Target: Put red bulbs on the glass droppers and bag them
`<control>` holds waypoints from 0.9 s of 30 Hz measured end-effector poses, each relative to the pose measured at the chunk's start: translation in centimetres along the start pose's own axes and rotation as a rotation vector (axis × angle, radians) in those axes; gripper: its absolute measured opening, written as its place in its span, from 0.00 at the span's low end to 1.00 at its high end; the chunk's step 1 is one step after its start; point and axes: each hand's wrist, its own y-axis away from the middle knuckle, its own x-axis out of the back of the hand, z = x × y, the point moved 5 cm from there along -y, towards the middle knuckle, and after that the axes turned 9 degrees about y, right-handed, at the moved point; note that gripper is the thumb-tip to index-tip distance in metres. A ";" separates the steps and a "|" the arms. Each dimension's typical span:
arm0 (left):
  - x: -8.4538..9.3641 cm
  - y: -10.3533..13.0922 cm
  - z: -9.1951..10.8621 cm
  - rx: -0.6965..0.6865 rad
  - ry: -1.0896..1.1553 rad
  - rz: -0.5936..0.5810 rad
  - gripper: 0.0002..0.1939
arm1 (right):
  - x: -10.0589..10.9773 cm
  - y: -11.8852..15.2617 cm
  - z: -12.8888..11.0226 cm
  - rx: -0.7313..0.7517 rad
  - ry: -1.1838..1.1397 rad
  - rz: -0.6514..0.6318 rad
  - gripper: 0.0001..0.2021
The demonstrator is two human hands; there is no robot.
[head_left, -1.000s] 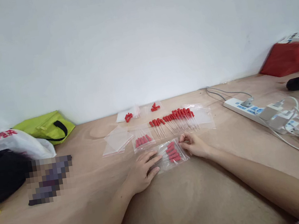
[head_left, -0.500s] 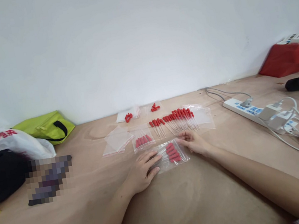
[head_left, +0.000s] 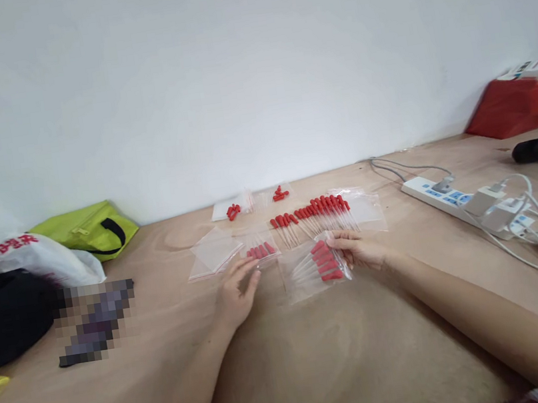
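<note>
A clear zip bag (head_left: 307, 290) lies in front of me, tilted up at its right end. It contains several thin pale sticks with red bulb-like ends, like droppers (head_left: 328, 265). My right hand (head_left: 361, 249) pinches the bag's right edge by the red ends. My left hand (head_left: 239, 292) is off this bag, thumb and fingers apart, its fingertips at the lower edge of a second filled zip bag (head_left: 259, 242); whether they touch it I cannot tell. Behind the bags lies a row of loose red-ended sticks (head_left: 325, 210), red ends toward the wall.
Flat clear bags (head_left: 213, 250) lie left of the filled ones, more (head_left: 368, 207) to the right. Small red pieces (head_left: 233, 212) rest near the wall. A power strip (head_left: 429, 191) with cables occupies the right; a green bag (head_left: 86, 230) and a white plastic bag (head_left: 50, 261) the left.
My left hand has let go of the nearer bag and moved left toward the second one. My right hand has shifted slightly right, and the bag's right end has risen with it.
</note>
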 end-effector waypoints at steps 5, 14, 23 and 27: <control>2.8 -0.9 -6.5 0.300 -0.380 0.102 0.17 | -0.5 -2.4 -1.0 0.055 -0.219 0.084 0.05; 3.8 -0.7 -7.7 0.438 -0.413 0.041 0.14 | -7.7 -7.4 -1.1 -0.047 -0.333 0.333 0.08; 5.7 -0.8 -2.6 0.240 -0.686 0.259 0.10 | -7.9 -5.2 1.2 -0.251 -0.087 0.119 0.07; 3.7 -0.6 2.0 0.255 -0.545 -0.029 0.09 | -5.9 -3.5 1.6 -0.145 0.033 0.043 0.05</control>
